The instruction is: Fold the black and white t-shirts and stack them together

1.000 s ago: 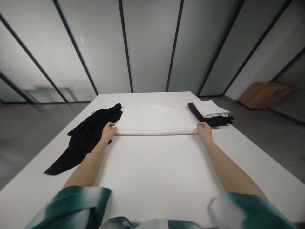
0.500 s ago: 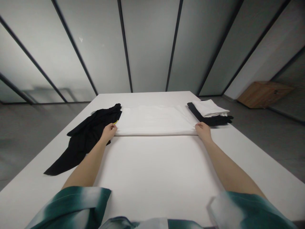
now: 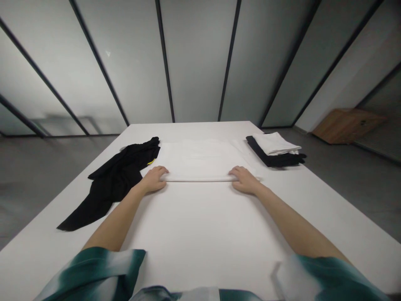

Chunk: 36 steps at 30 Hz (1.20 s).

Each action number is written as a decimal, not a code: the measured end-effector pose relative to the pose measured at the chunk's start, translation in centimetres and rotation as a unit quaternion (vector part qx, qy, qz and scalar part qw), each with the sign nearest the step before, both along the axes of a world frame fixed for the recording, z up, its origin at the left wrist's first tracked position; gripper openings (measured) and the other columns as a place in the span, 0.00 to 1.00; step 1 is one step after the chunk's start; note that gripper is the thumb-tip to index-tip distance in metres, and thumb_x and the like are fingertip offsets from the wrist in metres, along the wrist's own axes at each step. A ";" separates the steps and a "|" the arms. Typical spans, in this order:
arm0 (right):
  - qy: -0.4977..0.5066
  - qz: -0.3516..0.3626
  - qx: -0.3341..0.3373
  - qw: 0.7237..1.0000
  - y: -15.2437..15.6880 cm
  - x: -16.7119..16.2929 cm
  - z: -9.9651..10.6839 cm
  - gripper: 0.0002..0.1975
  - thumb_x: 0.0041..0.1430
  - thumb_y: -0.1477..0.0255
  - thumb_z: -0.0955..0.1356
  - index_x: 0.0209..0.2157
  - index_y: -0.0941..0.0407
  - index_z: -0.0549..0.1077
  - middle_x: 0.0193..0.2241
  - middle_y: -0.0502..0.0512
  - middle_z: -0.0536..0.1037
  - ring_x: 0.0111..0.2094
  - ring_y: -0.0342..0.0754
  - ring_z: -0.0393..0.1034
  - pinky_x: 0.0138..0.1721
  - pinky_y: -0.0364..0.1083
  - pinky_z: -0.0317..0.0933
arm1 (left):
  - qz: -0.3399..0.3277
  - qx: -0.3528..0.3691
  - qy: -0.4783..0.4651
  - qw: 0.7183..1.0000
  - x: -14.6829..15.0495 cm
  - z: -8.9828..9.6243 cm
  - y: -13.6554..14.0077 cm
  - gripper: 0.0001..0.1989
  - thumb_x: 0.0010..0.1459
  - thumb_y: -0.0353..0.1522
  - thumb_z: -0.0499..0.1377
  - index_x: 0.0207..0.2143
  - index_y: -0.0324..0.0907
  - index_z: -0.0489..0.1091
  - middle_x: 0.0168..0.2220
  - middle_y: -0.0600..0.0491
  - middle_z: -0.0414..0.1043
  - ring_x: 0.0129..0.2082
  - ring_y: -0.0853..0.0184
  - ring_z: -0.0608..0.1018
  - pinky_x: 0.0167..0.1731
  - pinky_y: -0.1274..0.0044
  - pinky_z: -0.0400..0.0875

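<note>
A white cloth (image 3: 200,161) lies flat on the table, its near edge folded into a straight line. My left hand (image 3: 154,179) grips that edge toward its left end, fingers over the top and thumb at the near side. Toward the right end, my right hand (image 3: 244,179) holds the same edge in a like way. Just left of the cloth is a crumpled black garment (image 3: 115,179) with a small yellow strip at its side; neither hand holds it.
On the right of the white table (image 3: 200,234) lies a folded white cloth (image 3: 277,143) on top of a folded black cloth (image 3: 275,159). A wooden cabinet (image 3: 347,125) stands on the floor at the far right. Frosted panels (image 3: 197,62) rise behind the table.
Both hands have moved inward along the cloth's near edge and slightly toward me. Before, they pinched its two end corners; the corners are now released and the edge sits slightly nearer.
</note>
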State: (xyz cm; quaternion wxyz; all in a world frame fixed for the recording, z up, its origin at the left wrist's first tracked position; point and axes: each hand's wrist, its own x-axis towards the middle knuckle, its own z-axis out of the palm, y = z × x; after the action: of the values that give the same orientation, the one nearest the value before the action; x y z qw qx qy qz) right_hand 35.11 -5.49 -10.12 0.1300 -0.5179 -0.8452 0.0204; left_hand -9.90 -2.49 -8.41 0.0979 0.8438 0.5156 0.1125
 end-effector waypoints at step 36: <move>-0.070 -0.273 -0.112 0.953 3.3 -2.3 -0.6 0.35 0.68 0.53 0.55 0.69 0.57 0.55 0.70 0.69 0.51 0.69 0.67 0.45 0.65 0.62 0.44 | 0.010 -0.023 0.140 0.990 12.3 -1.6 4.2 0.33 0.69 0.47 0.42 0.70 0.41 0.51 0.72 0.42 0.45 0.71 0.52 0.50 0.67 0.61 0.46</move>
State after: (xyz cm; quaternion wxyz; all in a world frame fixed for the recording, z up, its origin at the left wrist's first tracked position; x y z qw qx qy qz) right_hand 32.81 -2.20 -10.74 0.0124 -0.7402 -0.6709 0.0422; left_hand 2.36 1.71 -9.99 0.0432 0.8436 0.5350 -0.0173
